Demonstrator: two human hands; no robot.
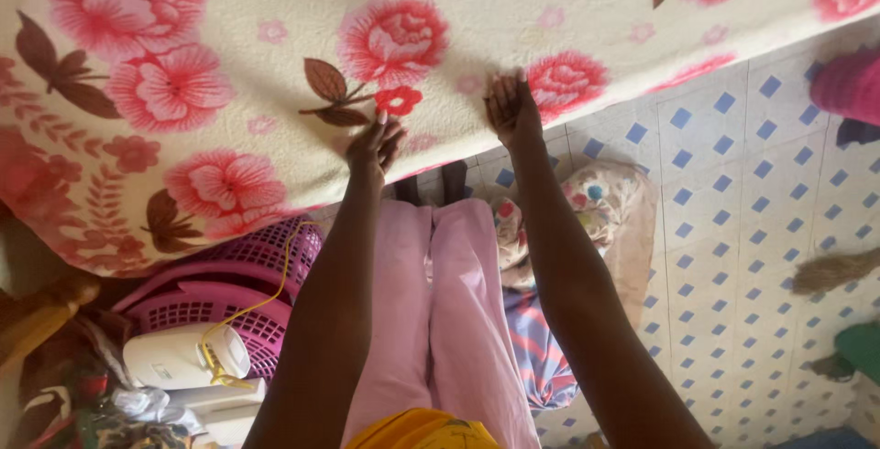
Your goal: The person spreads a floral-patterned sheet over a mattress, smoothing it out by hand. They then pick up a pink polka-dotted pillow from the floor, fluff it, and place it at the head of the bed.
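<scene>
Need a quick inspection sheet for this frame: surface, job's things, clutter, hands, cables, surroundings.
Surface: bed covered by a cream blanket with pink flowers; its edge runs diagonally.
Job's things: the blanket only.
Clutter: pink plastic baskets, white appliance, patterned cloth pile on the floor.
Hands: left hand and right hand both rest on the blanket near its edge; grip cannot be told.
Cables: yellow cord over the baskets to the appliance.
Surroundings: white tiled floor with blue diamonds.
</scene>
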